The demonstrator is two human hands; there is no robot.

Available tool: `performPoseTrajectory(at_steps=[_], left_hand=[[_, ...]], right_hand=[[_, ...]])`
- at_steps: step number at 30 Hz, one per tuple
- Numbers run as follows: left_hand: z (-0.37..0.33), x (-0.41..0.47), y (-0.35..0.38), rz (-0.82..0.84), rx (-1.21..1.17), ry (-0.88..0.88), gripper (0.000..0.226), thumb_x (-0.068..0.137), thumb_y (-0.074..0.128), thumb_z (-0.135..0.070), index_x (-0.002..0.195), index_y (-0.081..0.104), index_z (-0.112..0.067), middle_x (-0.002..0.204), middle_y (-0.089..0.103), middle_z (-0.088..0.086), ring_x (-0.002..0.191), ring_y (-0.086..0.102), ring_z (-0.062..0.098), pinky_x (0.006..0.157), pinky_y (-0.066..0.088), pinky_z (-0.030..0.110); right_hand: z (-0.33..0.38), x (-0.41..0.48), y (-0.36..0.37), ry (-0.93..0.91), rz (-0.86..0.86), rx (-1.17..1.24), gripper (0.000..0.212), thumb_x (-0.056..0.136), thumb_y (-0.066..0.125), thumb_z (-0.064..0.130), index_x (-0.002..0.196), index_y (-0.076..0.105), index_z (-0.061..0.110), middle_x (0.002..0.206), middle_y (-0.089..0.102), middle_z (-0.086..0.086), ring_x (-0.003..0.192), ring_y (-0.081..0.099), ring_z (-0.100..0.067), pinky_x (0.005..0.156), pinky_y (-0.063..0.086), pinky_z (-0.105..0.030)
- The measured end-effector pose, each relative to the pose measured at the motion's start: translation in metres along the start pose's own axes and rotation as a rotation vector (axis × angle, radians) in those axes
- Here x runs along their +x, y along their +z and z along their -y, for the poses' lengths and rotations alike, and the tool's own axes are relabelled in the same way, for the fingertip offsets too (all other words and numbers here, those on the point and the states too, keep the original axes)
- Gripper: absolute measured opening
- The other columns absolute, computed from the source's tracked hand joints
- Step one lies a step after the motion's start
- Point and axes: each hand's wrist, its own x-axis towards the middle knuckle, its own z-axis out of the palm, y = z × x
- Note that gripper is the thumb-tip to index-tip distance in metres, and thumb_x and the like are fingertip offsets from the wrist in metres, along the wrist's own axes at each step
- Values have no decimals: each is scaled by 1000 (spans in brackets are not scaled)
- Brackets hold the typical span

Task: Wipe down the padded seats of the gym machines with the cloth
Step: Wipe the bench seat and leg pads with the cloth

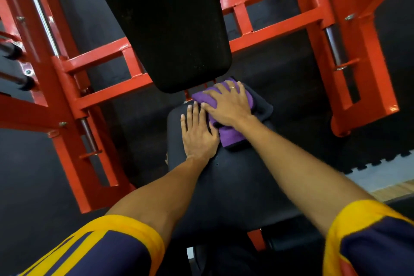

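Note:
A black padded seat (233, 186) fills the middle of the head view, with a black padded backrest (170, 24) rising beyond it. A purple cloth (230, 136) lies on the seat's far right part. My right hand (228, 105) presses flat on the cloth with straight, spread fingers. My left hand (198, 132) rests flat on the bare seat just left of the cloth, its fingers straight.
The machine's orange steel frame (107, 94) runs behind and on both sides of the seat, with chrome rods (333, 45) on the uprights. Dark rubber floor mats (33, 175) lie below. A strip of pale floor (380, 175) shows at the right.

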Motion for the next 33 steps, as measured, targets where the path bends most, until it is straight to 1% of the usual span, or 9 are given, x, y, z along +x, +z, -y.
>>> performPoseTrajectory(at_steps=[5,8,12,15,18,21,24,28,33], left_hand=[[-3,-2,-3,6,-22,-18,67,99,24,-42,162,16,-22,170,8,1,157,-1,16,128,-4,41],[-3,-1,-3,-8,-15,-19,68,98,22,-42,162,17,-22,170,9,1,157,-1,15,128,-4,41],[-1,-2,0,-24,-10,-9,68,98,24,-40,162,20,-18,170,12,4,157,2,17,128,0,44],[-2,0,-1,-27,-25,-12,67,98,23,-41,161,22,-20,169,15,4,157,5,18,128,1,44],[-1,0,-1,-14,-13,-12,67,98,22,-42,162,20,-22,170,12,2,157,2,16,128,-2,42],[-1,0,-1,-28,-11,-20,67,98,22,-42,161,21,-22,170,13,2,157,3,16,128,-1,42],[0,-2,0,-41,-36,-1,64,100,24,-39,161,24,-19,169,15,3,157,5,16,128,0,42],[1,-2,-1,-29,-77,-1,62,103,28,-38,161,21,-18,169,14,3,157,3,16,127,-4,40],[-2,-2,-7,-29,-111,1,62,101,29,-36,161,24,-19,169,17,4,157,5,16,128,-3,40]], right_hand=[[-61,-3,-9,294,-97,220,56,99,35,67,140,50,31,138,56,-7,123,55,-36,97,45,-49],[-33,4,-6,365,-74,120,59,100,36,64,146,45,28,146,49,-10,131,47,-40,105,37,-53],[8,9,5,149,-43,21,62,100,33,64,151,43,29,161,36,-7,149,26,-39,122,11,-59],[-17,1,6,10,-115,5,58,101,36,63,147,46,30,154,44,-4,145,34,-31,119,23,-51],[-38,-6,6,183,-166,95,56,101,39,61,149,44,31,155,42,-3,141,38,-32,112,35,-50],[-13,-8,16,250,-136,94,59,103,39,56,156,34,32,166,27,-5,154,17,-37,124,11,-55],[1,-32,23,115,-123,30,65,104,36,55,162,19,31,172,9,-3,158,-4,-32,125,-6,-53],[-8,-87,35,16,-128,-13,69,105,34,57,164,10,31,172,1,1,158,-8,-26,125,-9,-49],[-18,-71,25,231,-99,18,66,105,32,57,163,11,34,172,-2,3,157,-8,-30,126,-5,-54]])
